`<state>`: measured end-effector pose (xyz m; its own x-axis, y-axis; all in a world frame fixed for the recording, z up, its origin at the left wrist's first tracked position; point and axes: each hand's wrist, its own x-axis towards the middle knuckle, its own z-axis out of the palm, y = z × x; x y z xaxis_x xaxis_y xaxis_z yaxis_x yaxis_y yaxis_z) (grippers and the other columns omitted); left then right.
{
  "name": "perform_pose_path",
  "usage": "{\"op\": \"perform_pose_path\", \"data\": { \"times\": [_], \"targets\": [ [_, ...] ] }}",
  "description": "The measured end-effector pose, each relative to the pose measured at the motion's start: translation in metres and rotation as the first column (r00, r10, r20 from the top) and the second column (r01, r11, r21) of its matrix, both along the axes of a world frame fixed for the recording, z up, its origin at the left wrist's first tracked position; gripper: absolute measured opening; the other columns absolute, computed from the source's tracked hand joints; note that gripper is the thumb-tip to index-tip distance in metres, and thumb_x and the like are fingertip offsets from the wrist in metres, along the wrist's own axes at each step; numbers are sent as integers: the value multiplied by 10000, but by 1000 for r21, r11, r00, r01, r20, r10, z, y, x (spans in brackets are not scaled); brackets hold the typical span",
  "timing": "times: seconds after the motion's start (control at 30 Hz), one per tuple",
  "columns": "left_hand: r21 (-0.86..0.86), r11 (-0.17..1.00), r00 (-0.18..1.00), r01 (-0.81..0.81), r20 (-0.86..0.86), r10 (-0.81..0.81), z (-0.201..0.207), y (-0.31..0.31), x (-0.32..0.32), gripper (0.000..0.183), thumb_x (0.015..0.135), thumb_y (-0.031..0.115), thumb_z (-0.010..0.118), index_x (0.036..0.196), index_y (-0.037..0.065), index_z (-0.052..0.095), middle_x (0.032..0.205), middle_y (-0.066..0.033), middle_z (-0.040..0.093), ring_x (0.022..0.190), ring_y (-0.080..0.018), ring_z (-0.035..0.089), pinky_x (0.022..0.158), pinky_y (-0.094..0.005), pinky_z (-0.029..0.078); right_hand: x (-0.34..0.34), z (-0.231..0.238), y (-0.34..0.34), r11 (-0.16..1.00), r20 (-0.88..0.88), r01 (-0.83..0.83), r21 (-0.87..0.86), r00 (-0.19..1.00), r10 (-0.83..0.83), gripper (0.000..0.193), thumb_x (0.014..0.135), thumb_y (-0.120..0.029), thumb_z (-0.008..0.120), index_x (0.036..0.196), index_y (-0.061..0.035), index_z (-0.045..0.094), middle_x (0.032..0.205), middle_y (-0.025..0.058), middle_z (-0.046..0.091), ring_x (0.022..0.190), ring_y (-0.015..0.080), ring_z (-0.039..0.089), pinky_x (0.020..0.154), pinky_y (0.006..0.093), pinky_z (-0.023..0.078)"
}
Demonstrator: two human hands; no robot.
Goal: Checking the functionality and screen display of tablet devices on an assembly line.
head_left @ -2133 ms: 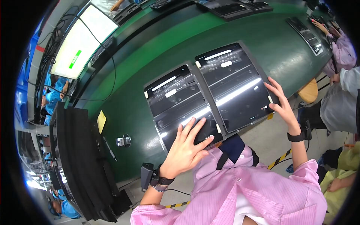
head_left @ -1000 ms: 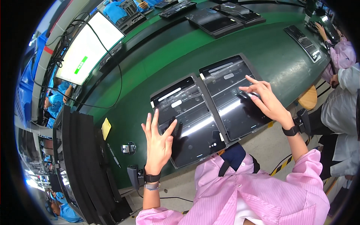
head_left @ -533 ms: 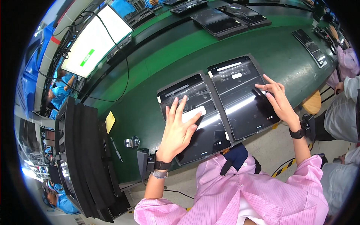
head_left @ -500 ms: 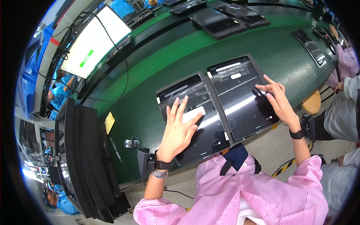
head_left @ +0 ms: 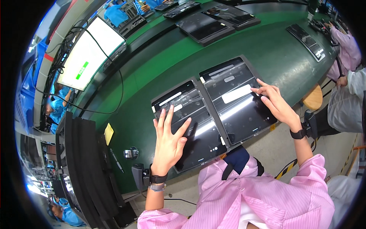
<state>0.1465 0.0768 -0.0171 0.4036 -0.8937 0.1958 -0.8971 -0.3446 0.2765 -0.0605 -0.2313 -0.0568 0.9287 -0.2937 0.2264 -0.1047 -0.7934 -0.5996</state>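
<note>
Two black tablets with lit screens lie side by side in dark trays on the table before me. Over the left tablet (head_left: 202, 135) my left hand (head_left: 167, 145) is held with fingers spread, holding nothing; whether a fingertip touches the glass I cannot tell. My right hand (head_left: 275, 104) comes in from the right edge of the right tablet (head_left: 244, 122). Its index fingertip is at the end of a white pop-up box on that screen, the other fingers are apart, and nothing is in it. Each wrist wears a black strap with a small device.
A stack of black foam trays (head_left: 85, 160) stands at left, near a yellow note (head_left: 109, 133), a pen (head_left: 117, 160) and a small metal piece (head_left: 131, 153). Beyond are a lit monitor (head_left: 91, 53) with a hanging cable and more tablets (head_left: 202, 27). Co-workers and a stool (head_left: 312, 97) are at right.
The white box has gone from the left screen and one now shows on the right screen. My left hand has drawn back slightly; my right index finger has come to the box. The view shifted slightly.
</note>
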Motion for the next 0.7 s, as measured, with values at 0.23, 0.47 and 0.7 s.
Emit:
{"op": "perform_pose_path", "data": {
  "times": [0.23, 0.47, 0.7],
  "targets": [
    [-6, 952, 946, 308, -105, -306, 8, -43, -29, 504, 959, 441, 322, 1354, 160, 458, 1480, -133, 278, 1383, -337, 209, 1107, -551, 100, -79, -73, 22, 657, 286, 527, 540, 619, -731, 205, 959, -204, 466, 955, -18, 551, 771, 21, 566, 668, 61, 479, 597, 193, 370],
    [36, 878, 877, 478, -76, -475, -29, -106, -55, 456, 967, 279, 391, 1347, 27, 411, 1460, -154, 305, 1374, -298, 245, 1118, -483, 176, -68, -93, 78, 415, 17, 364, 834, 735, -678, 277, 944, -313, 510, 919, -63, 626, 761, -4, 605, 668, 52, 519, 552, 190, 343],
    [66, 895, 898, 440, -16, -440, -47, -119, -63, 486, 979, 335, 362, 1343, 16, 413, 1421, -171, 367, 1339, -295, 317, 1111, -444, 214, -60, -105, 87, 345, 162, 147, 927, 674, -721, 243, 918, -260, 572, 755, -82, 553, 699, -31, 522, 647, 49, 456, 587, 190, 335]
  ]
}}
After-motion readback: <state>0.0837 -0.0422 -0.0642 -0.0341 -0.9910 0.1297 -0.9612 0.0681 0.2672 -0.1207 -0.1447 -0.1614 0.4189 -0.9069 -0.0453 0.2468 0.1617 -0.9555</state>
